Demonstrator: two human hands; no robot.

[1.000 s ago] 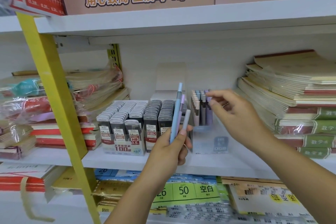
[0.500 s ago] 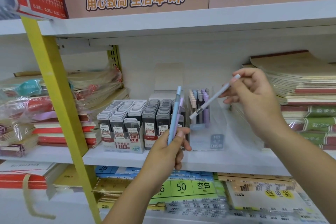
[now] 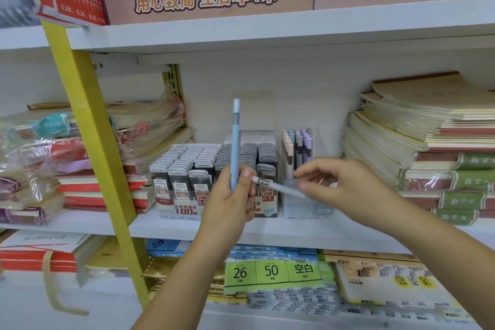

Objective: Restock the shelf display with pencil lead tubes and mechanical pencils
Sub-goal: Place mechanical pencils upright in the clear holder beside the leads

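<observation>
While the left hand [image 3: 230,203] curls round a blue mechanical pencil [image 3: 235,142] standing upright in front of the lead tubes [image 3: 184,169], the right hand [image 3: 345,185] pinches the right end of a pale pencil [image 3: 278,187] lying nearly level, its left end at the left thumb, near the clear pencil box [image 3: 302,207].

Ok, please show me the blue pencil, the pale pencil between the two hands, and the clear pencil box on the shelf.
blue pencil [image 3: 235,147]: head view, middle of its upright barrel.
pale pencil [image 3: 278,187]: head view, middle of its slanted barrel.
clear pencil box [image 3: 297,206]: head view, lower front wall.
</observation>
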